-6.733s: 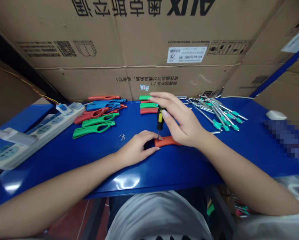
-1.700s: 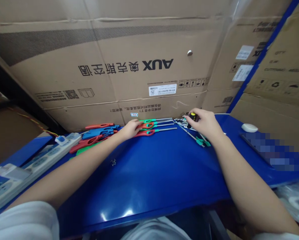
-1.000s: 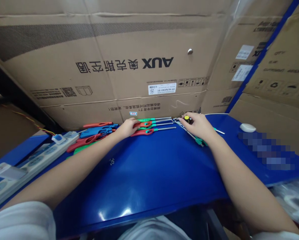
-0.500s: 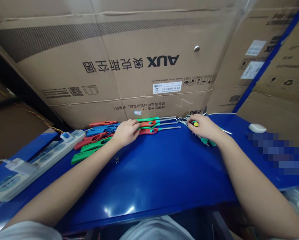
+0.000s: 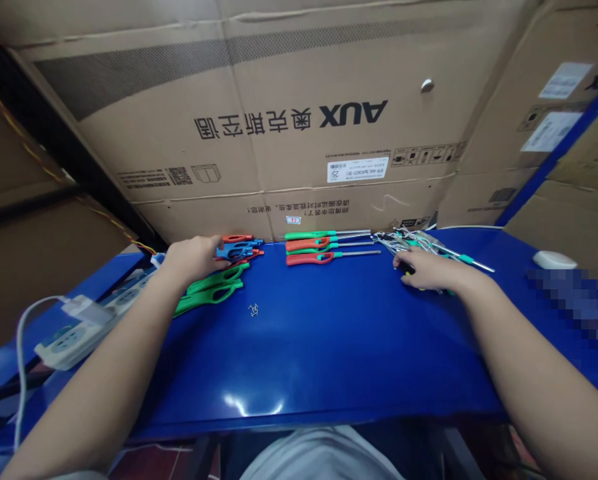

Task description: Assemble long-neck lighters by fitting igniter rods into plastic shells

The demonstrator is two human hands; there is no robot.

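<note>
My left hand (image 5: pixel 193 259) is over the pile of lighter casings at the left, its fingers closed around a blue lighter casing (image 5: pixel 239 251). Green lighter casings (image 5: pixel 213 292) lie just below it, and red casings (image 5: pixel 237 238) show behind. In my right hand (image 5: pixel 423 268) is a black and yellow screwdriver (image 5: pixel 407 267), mostly hidden by the fingers. That hand rests by a heap of metal lighter rods (image 5: pixel 419 241) with teal parts and wires. Between the hands, several long-necked lighters (image 5: pixel 311 258), red, orange and green, lie side by side.
Small screws (image 5: pixel 253 309) lie on the blue table (image 5: pixel 323 347). A large cardboard sheet (image 5: pixel 299 167) stands along the back. At the left is a white power strip (image 5: pixel 63 347) with a plugged-in charger (image 5: pixel 86 310). A white rounded object (image 5: pixel 555 260) sits at the right.
My left hand has moved left from the row of long-necked lighters to the blue casings. My right hand stays near the rods, the screwdriver turned in it. The view has shifted.
</note>
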